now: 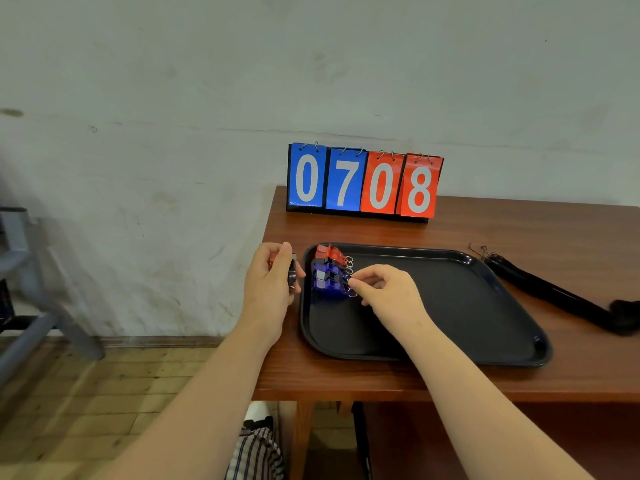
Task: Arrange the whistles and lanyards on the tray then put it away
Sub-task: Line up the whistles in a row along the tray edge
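Wooden table [450, 233] bears a black tray [467, 306], whistles [329, 268] rowed in its far-left corner. Right hand [389, 291] pinches the nearest whistle's ring [352, 292]; left hand [272, 282], curled beside the tray, grips spare whistles [292, 271] (red, black).

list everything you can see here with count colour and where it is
table: one, brown wood, by the wall
scoreboard: one, blue and red cards reading 0708, back of table
tray: one, black, on table
row of whistles: about five, red, black, blue, tray's far left corner
held whistles: at least two, red and black, left of tray
lanyards: one bundle, black, table right of tray
left hand: grips held whistles
right hand: pinches a whistle ring in the row
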